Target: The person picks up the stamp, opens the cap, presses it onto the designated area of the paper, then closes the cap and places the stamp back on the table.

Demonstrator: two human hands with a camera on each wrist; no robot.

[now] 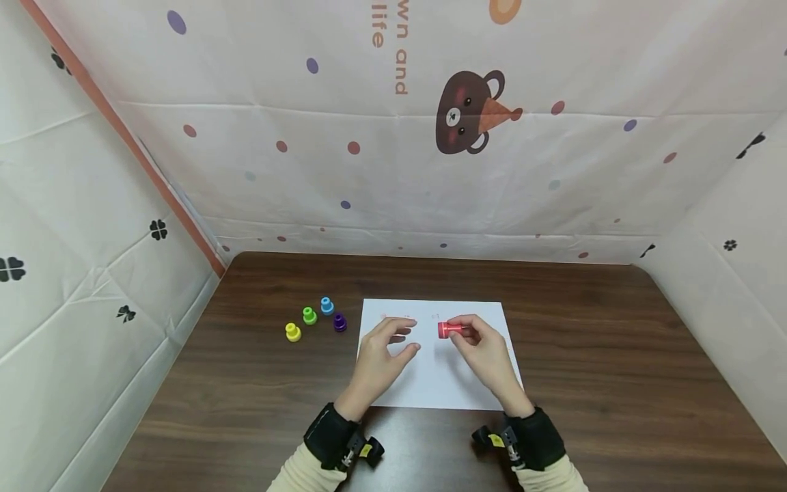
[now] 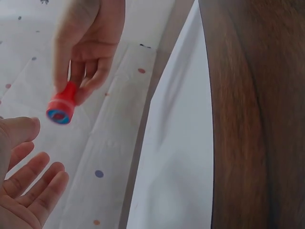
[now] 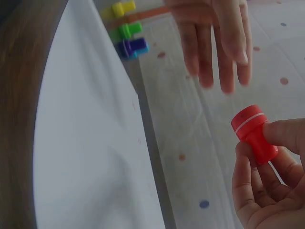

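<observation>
Between its thumb and fingers my right hand pinches a red stamp, held above the white paper. The stamp lies on its side in the grip, its wide end pointing left; in the left wrist view that end shows a blue and red face. My left hand hovers over the paper's left part, fingers spread from the thumb, holding nothing. A gap separates it from the stamp. Faint reddish marks show near the paper's far edge; their shapes are too small to tell.
Left of the paper stand a yellow stamp, a green stamp, a blue stamp and a purple stamp. They are on a dark wooden table. A patterned white cloth hangs behind and at both sides.
</observation>
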